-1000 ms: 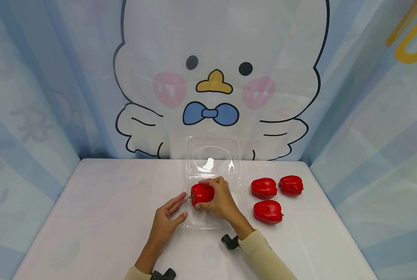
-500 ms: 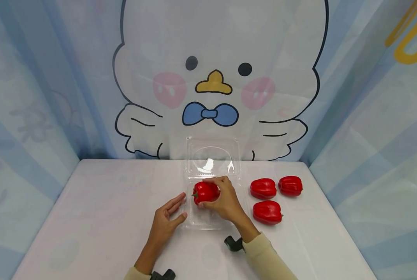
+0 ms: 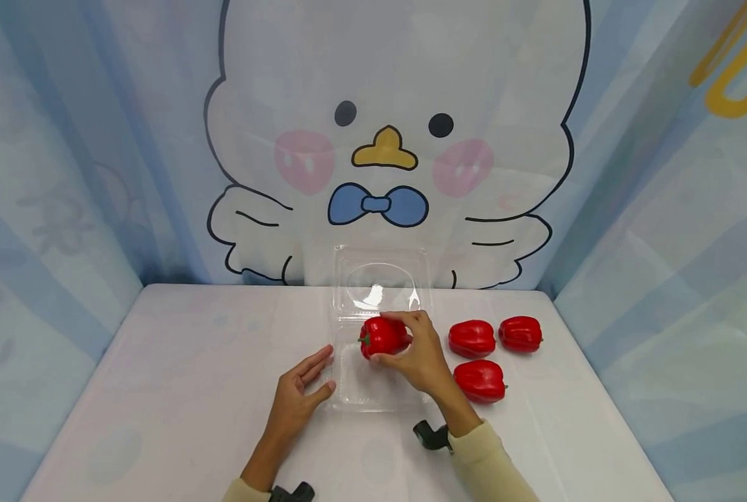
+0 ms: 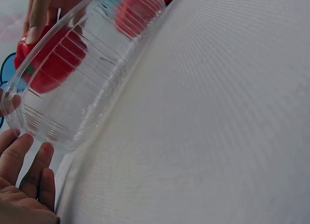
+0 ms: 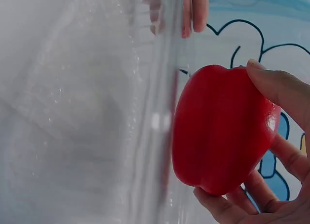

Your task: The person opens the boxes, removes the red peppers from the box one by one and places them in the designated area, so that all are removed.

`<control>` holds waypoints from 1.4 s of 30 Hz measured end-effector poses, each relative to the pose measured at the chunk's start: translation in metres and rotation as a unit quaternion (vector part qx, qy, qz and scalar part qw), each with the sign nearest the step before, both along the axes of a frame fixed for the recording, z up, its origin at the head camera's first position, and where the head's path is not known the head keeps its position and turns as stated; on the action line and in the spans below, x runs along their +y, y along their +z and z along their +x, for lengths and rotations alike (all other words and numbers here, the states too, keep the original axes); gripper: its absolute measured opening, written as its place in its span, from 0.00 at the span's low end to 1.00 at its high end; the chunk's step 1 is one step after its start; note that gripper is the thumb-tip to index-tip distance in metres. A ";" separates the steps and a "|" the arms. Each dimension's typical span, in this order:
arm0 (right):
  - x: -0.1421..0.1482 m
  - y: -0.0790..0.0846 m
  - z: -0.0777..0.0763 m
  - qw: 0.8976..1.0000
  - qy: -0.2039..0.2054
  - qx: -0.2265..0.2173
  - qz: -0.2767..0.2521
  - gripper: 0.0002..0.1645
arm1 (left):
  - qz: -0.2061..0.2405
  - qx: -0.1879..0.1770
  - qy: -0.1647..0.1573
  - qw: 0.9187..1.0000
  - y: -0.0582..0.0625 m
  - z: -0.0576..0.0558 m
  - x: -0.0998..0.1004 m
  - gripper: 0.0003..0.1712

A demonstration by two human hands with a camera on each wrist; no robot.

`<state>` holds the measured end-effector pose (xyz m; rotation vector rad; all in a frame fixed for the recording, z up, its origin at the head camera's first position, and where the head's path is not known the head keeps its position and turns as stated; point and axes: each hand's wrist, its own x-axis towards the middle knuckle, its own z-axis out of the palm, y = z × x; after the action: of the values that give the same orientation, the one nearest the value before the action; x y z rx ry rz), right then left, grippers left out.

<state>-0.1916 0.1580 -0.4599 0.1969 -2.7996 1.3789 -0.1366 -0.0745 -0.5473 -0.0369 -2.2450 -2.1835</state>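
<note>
My right hand (image 3: 425, 357) grips a red bell pepper (image 3: 381, 337) with a green stem, thumb on the near side and fingers on the far side. In the right wrist view, the pepper (image 5: 223, 129) is beside the clear wall of a hinged plastic container (image 3: 373, 399). From the head, it appears over the base's back half. The lid (image 3: 381, 282) stands raised behind. At the base's left side, my left hand (image 3: 299, 397) has its fingers extended, with fingertips (image 4: 46, 149) at the plastic in the left wrist view.
Three more red bell peppers lie on the white table to the right: one at front (image 3: 480, 381), one behind it (image 3: 471, 339) and one farther right (image 3: 520, 334). A curtain (image 3: 505, 70) with a cartoon chick rises behind the table's back edge.
My right hand has lifted the bell pepper from the container's left side and carried it to the right and slightly back. The left hand, the container and the other peppers have stayed put.
</note>
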 end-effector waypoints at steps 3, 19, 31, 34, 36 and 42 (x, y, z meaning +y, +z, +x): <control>0.005 0.004 0.000 1.000 -0.004 0.006 -0.007 0.46 | 0.005 0.000 -0.002 1.000 0.000 0.000 0.000 0.35; 0.032 0.014 0.001 0.999 -0.028 0.020 -0.008 0.47 | 0.005 0.010 0.001 1.000 0.000 0.001 0.000 0.35; 0.052 0.019 0.005 0.998 -0.057 0.015 0.011 0.47 | 0.014 0.008 -0.001 1.000 0.001 0.001 -0.001 0.35; 0.058 0.021 0.007 0.998 -0.061 0.017 0.012 0.47 | 0.014 0.012 -0.004 1.000 0.000 0.001 -0.001 0.35; 0.061 0.022 0.008 0.997 -0.067 0.019 0.014 0.47 | 0.016 0.011 -0.004 1.000 0.000 0.001 -0.001 0.36; 0.072 0.026 0.010 0.996 -0.079 0.021 0.024 0.48 | 0.016 0.006 -0.001 1.000 0.001 0.001 -0.001 0.36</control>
<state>-0.1819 0.2303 -0.4337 0.0040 -2.7483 1.2593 -0.1360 -0.0751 -0.5460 -0.0524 -2.2051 -2.2137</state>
